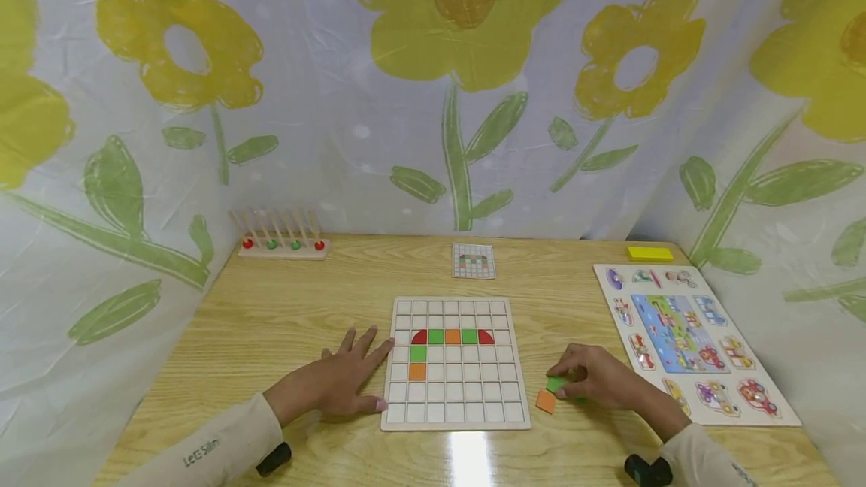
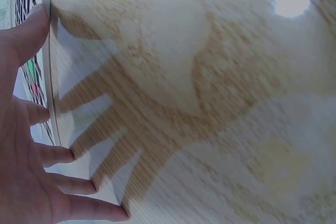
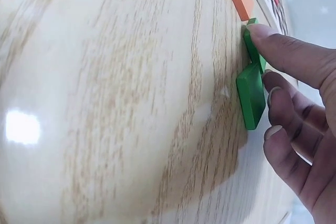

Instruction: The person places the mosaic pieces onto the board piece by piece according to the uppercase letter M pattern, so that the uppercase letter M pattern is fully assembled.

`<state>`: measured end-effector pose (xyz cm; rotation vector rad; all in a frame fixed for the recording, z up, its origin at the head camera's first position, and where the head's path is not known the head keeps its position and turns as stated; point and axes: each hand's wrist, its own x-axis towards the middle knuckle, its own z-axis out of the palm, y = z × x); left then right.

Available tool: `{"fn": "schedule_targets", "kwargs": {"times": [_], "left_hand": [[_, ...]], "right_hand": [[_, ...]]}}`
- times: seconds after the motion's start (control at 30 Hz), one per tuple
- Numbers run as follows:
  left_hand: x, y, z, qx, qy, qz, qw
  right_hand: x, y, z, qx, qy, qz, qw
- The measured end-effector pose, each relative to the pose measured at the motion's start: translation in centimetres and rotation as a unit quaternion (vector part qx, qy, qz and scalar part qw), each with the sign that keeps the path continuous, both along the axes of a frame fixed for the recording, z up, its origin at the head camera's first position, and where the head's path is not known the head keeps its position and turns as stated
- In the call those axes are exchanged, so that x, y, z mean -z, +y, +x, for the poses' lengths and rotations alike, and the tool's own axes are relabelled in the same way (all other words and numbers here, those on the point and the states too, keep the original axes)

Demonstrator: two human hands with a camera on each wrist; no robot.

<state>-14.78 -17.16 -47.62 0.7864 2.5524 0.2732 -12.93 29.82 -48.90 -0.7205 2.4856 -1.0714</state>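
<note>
A square wooden grid board [image 1: 456, 389] lies mid-table, with red, green and orange tiles in a row and a green tile [image 1: 418, 353] and an orange tile [image 1: 417, 372] below its left end. My left hand [image 1: 352, 378] has its fingers spread, touching the board's left edge with thumb and fingertip. Right of the board, my right hand [image 1: 598, 378] pinches a green tile [image 3: 253, 45] between thumb and index finger, close to the tabletop. A second green tile [image 3: 251, 98] lies beneath those fingers. Beside them sits a loose orange tile [image 1: 545, 401].
Behind the board lies a small pattern card [image 1: 473, 261]. A peg stand with beads [image 1: 284, 249] is at the back left. On the right are a picture puzzle board [image 1: 744, 404] and a yellow block [image 1: 649, 254]. A flowered curtain [image 1: 318, 134] surrounds the table.
</note>
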Motion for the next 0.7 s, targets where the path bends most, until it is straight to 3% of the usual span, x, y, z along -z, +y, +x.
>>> {"fn": "schedule_targets", "kwargs": {"times": [0.7], "left_hand": [[-0.03,0.17,-0.01,0.004,0.011,-0.012,0.9999]], "right_hand": [[-0.21,-0.33,-0.12,0.005,0.014,0.027,0.9995]]}}
